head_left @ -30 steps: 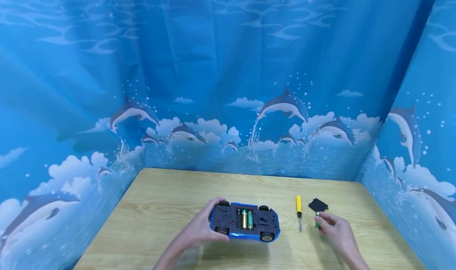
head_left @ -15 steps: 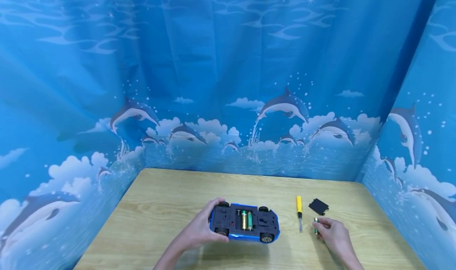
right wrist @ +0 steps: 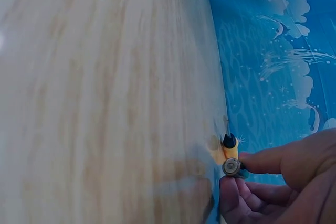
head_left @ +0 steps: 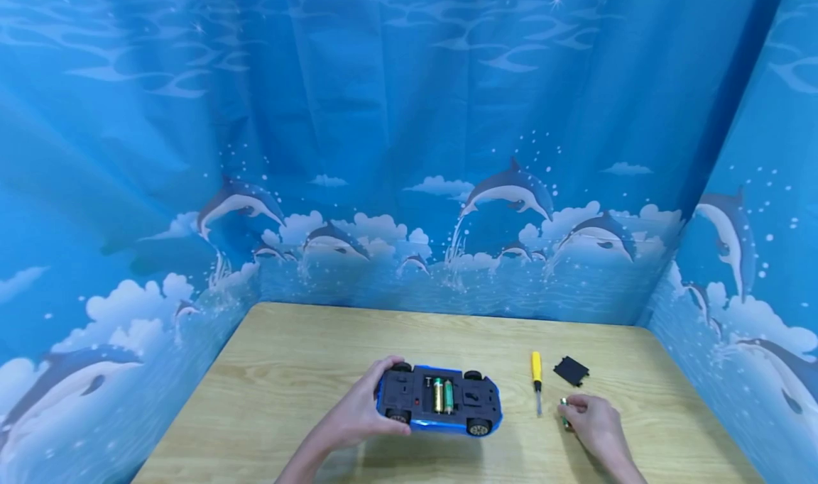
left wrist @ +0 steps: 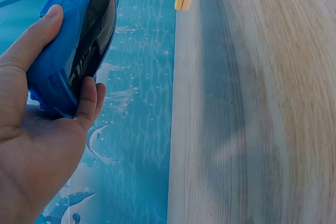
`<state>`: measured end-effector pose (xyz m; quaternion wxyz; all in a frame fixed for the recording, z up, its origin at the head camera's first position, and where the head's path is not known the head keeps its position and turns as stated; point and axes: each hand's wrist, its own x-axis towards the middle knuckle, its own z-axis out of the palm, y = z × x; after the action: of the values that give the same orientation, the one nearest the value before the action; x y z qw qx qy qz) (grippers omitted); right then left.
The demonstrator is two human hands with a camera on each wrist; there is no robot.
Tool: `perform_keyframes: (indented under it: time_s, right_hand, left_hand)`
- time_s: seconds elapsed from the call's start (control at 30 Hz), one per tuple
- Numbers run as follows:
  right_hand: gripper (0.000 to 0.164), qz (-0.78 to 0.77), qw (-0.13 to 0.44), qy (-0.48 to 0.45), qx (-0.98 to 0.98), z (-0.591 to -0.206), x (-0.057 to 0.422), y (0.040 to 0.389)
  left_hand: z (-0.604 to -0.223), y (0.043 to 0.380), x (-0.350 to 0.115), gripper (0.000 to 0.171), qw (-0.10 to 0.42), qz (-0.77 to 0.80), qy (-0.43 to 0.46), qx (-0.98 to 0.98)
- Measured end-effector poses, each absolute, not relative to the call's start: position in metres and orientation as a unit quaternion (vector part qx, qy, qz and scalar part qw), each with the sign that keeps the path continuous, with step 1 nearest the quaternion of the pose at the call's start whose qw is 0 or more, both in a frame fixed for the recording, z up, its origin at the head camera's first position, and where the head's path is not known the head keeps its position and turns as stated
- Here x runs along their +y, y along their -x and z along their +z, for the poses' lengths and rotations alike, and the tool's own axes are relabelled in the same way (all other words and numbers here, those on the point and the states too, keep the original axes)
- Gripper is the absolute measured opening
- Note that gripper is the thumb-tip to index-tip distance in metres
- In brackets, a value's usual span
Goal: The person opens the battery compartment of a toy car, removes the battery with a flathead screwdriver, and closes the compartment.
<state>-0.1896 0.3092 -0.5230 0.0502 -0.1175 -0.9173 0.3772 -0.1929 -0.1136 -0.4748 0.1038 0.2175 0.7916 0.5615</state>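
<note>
My left hand (head_left: 358,411) grips one end of a blue toy car (head_left: 397,392), its dark underside turned toward the head camera. In the car's uncovered battery bay lie two batteries, one gold and green (head_left: 437,396) and one mostly green (head_left: 449,397). The left wrist view shows the thumb and fingers around the blue body (left wrist: 60,72). Off to the right, my right hand (head_left: 599,427) pinches a small green battery (head_left: 564,413) between thumb and fingers, close above the table. Its metal end (right wrist: 231,167) faces the right wrist camera.
A yellow-handled screwdriver (head_left: 537,374) lies between the car and the right hand. Just right of it is a black battery cover (head_left: 571,371). All this is over a wooden table (head_left: 307,342), backed by a blue dolphin-print curtain (head_left: 383,150).
My right hand has drawn back from beside the black cover, toward me and slightly left, carrying the battery. The left hand and the car have hardly moved.
</note>
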Motion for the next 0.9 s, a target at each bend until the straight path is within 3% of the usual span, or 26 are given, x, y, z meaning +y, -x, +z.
perform_keyframes:
  time_s: [0.9]
  right_hand:
    - [0.028,0.321,0.040,0.102,-0.941,-0.5262,0.3110,0.1956]
  left_hand:
    - [-0.4775,0.1917,-0.1123,0.101,0.103,0.566,-0.223,0.787]
